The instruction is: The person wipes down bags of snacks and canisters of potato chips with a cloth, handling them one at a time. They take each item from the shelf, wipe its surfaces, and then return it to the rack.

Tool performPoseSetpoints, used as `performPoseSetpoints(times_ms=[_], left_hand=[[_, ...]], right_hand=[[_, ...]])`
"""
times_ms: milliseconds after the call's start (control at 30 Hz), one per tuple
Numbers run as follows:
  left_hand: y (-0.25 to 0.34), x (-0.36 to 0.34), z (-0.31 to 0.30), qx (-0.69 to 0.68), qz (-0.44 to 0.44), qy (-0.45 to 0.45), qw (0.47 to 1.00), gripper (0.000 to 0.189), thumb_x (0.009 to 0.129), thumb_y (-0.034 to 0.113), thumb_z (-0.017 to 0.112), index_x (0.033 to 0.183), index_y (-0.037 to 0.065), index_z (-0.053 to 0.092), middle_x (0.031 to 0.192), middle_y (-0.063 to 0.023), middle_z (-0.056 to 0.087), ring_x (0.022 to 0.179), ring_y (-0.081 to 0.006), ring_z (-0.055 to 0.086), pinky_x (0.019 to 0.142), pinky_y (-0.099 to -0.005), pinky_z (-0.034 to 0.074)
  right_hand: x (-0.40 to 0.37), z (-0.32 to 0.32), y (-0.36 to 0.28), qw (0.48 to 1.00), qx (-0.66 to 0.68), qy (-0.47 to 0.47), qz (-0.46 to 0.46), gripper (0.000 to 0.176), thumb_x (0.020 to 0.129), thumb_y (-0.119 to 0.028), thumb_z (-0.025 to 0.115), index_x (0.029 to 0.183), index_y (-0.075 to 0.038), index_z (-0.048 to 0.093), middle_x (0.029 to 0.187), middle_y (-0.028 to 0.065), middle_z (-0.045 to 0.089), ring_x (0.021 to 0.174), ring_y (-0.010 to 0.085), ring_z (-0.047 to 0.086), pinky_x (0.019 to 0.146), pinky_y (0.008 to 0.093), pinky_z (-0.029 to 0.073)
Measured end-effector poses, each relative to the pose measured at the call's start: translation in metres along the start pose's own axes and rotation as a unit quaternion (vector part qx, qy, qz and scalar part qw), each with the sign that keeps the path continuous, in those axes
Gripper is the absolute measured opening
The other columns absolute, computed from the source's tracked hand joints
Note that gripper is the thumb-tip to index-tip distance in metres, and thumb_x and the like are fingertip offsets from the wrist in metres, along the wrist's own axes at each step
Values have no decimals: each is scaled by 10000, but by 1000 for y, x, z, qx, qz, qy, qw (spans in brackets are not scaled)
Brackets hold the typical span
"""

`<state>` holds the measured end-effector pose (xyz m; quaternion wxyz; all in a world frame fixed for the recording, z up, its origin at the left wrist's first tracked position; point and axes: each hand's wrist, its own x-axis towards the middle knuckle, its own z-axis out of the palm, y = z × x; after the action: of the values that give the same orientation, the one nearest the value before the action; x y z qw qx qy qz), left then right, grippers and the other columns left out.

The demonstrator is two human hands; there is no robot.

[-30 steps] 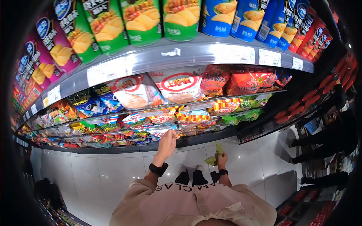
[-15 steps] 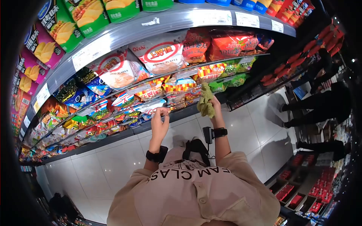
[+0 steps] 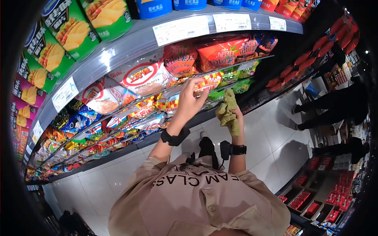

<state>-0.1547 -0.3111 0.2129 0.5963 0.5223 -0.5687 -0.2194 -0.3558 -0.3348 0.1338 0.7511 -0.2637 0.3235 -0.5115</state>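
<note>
My right hand (image 3: 238, 120) is closed around a crumpled olive-green cloth (image 3: 227, 112), held up in front of the shelving with its folds hanging on both sides of the fingers. Raised at the shelf is my left hand (image 3: 191, 100), its fingers curved and the thumb apart from them, nothing visible in its grasp. Its fingertips overlap a red-and-yellow checked snack bag (image 3: 213, 80) in this view. Above stand red chip bags (image 3: 222, 54) and a white-and-red shrimp flakes bag (image 3: 141, 74). Green snack bags (image 3: 241, 86) lie beyond the cloth.
Price labels (image 3: 181, 30) line the curved grey shelf edge (image 3: 106, 57), with green chip canisters (image 3: 105, 17) above it. Pale floor tiles (image 3: 256, 145) lie below. A person in dark trousers (image 3: 334, 104) stands to the right, near boxes of red packets (image 3: 301, 200).
My left hand has moved up and right towards the red chip bags. My right hand, with the cloth, has shifted slightly right and down. The shelf view has slid left.
</note>
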Motion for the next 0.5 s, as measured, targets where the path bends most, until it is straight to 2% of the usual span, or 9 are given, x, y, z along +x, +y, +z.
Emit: performPoseSetpoints(times_ms=[100,200,233,267,300,367,433,467,500], left_hand=[[-19,40,8,23,-11,50,998,357,801,135,657,1098,4,509,1091,-148,553,1029,-261,565,860,-348,467],[-34,60,26,0,-43,109,993,557,752,231,720,1165,-25,447,1149,-196,537,1077,-280,539,918,-380,417],[-38,63,31,3,-46,113,993,557,752,231,720,1165,-25,447,1149,-196,537,1077,-280,539,918,-380,417],[-40,66,35,38,-61,76,994,604,744,214,732,1209,-10,419,1168,-182,530,1087,-270,532,936,-375,403],[-37,69,38,73,-76,40,994,655,735,196,745,1253,5,391,1187,-169,524,1097,-260,525,953,-371,390],[-31,77,45,89,-80,61,991,714,686,232,785,1249,8,407,1191,-165,521,1087,-265,527,939,-368,395],[-38,89,48,155,-86,10,984,723,639,246,816,1216,11,449,1169,-156,538,1070,-253,533,923,-362,405],[-39,95,50,117,-58,22,991,649,608,327,820,1114,24,548,1084,-159,592,989,-290,579,834,-382,451],[-39,100,50,120,-60,26,991,649,608,327,820,1114,24,548,1084,-159,592,989,-290,579,834,-382,451]], right_hand=[[14,28,-37,997,-69,-10,-44,390,814,-16,485,1203,-7,463,1088,87,566,942,153,571,790,272,468],[43,35,-60,980,-132,-27,-148,346,851,-29,534,1186,-1,451,1061,76,560,921,123,545,787,254,445],[55,36,-65,969,-157,-28,-187,336,857,-38,553,1176,1,455,1058,75,558,913,117,536,787,247,437],[67,36,-69,970,-159,-33,-182,336,857,-38,553,1176,1,455,1058,75,558,913,117,536,787,247,437],[80,36,-73,951,-210,-27,-227,327,860,-44,563,1166,5,460,1052,71,555,908,112,528,786,242,430],[106,38,-77,922,-269,-44,-275,293,851,-60,591,1117,19,494,1005,78,558,885,142,536,784,253,425],[127,48,-84,830,-417,-80,-363,298,821,-71,626,1082,26,520,958,95,568,874,183,557,790,279,429],[131,54,-85,833,-419,-102,-346,323,789,-82,658,1068,27,536,969,117,575,872,215,575,782,300,439],[137,53,-85,849,-412,-118,-310,345,776,-85,675,1073,28,539,986,120,586,877,219,589,769,308,451]])
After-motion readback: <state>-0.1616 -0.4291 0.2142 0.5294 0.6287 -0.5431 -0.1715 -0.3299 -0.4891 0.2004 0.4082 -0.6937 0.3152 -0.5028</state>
